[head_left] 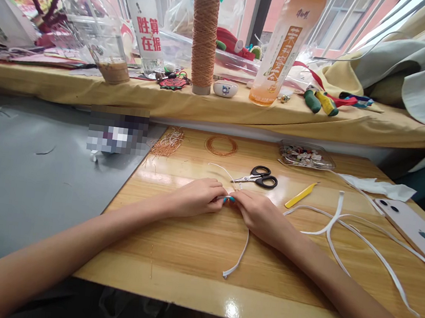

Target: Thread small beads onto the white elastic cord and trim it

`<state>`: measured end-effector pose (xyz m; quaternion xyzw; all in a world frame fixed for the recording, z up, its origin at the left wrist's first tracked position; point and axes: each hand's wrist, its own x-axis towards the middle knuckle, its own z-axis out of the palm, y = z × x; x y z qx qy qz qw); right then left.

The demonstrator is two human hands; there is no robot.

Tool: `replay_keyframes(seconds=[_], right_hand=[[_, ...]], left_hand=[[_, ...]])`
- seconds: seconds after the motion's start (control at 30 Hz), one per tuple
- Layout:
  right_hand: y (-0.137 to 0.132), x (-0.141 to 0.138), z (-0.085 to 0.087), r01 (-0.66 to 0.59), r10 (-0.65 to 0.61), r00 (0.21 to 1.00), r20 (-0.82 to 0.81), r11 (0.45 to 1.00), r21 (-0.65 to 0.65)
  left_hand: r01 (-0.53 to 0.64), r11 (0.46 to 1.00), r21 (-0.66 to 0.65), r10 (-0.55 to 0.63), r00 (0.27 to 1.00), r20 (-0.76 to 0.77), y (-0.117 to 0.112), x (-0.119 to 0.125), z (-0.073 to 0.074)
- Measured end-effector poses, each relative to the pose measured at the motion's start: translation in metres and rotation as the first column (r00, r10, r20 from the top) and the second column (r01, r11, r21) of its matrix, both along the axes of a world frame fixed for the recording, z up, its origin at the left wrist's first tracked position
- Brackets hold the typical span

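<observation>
— One glossy, honey-brown wooden table [181, 250], bare toward its near edge. What is set down on it, biggest first?

— Two bare ones: left hand [198, 198] and right hand [262, 214], meeting near the middle, backs up, fingers curled in. Both pinch white cord, fingertips all but together; finer grip hidden.

— Next size down?

— Forked, flat white fabric strips [331, 224], splayed out to the right of the right hand. Not held.

— Then?

— Black-handled, silver-bladed metal scissors [252, 178], lying just beyond the fingertips, blades pointing left. Right hand is nearer the handles. Farther right, a slim yellow pointed tool [301, 195], slanted away. Neither touched.

— Smallest: the held piece. Where, which way?

— Narrow, flat white cord [245, 246], squarely between the hands. Short stretch at the pinch runs crosswise. One tail comes from under the right hand toward the near edge, its tip curling left. A thin white end stands out past the fingertips, bending left.

— Same cord, both ends?

— Cannot tell; fingers cover the join.

— Nearer hand?

— Neither. My judgement: what counts is that crosswise line, a hand at each side, hardly any gap. Near tail on the right hand's side, far end leaning to the left's.
</observation>
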<state>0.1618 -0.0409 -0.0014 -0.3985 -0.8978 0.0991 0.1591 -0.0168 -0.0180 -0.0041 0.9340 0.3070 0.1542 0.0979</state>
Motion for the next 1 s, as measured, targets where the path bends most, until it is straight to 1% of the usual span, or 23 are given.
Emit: replay_keyframes(seconds=[0.27, 0.4, 0.53, 0.63, 0.77, 0.9, 1.0], right_hand=[[0.0007, 0.0003, 0.0001, 0.001, -0.001, 1.0, 0.026, 1.0, -0.014], [-0.0001, 0.0001, 0.0011, 0.008, -0.008, 1.0, 0.028, 1.0, -0.017], [-0.0004, -0.0002, 0.0007, 0.008, -0.007, 0.999, 0.031, 1.0, -0.008], [0.0002, 0.0001, -0.0003, -0.003, 0.003, 1.0, 0.027, 1.0, 0.01], [0.0018, 0.0009, -0.0015, -0.024, 0.024, 0.999, 0.023, 1.0, -0.002], [0.0027, 0.0022, -0.0013, -0.025, 0.025, 1.0, 0.011, 1.0, 0.014], [0.0026, 0.003, -0.001, 0.003, -0.004, 1.0, 0.025, 0.999, 0.041]], left_hand=[[0.028, 1.0, -0.012, -0.028, 0.999, 0.03, 0.0, -0.0013, 0.0019], [0.007, 1.0, 0.006, -0.008, 0.998, 0.069, -0.0004, -0.0016, -0.0001], [-0.016, 0.999, 0.035, 0.014, 0.999, 0.049, -0.0007, -0.0003, -0.0022], [-0.004, 0.999, 0.05, 0.003, 1.0, 0.025, 0.0002, 0.0, -0.0025], [0.018, 0.998, 0.052, -0.017, 1.0, -0.025, 0.0015, -0.0008, -0.0009], [0.012, 0.998, 0.068, -0.011, 1.0, -0.014, 0.0003, -0.0017, 0.0006], [-0.001, 0.992, 0.127, 0.001, 1.0, 0.001, -0.0019, -0.0022, 0.0003]])
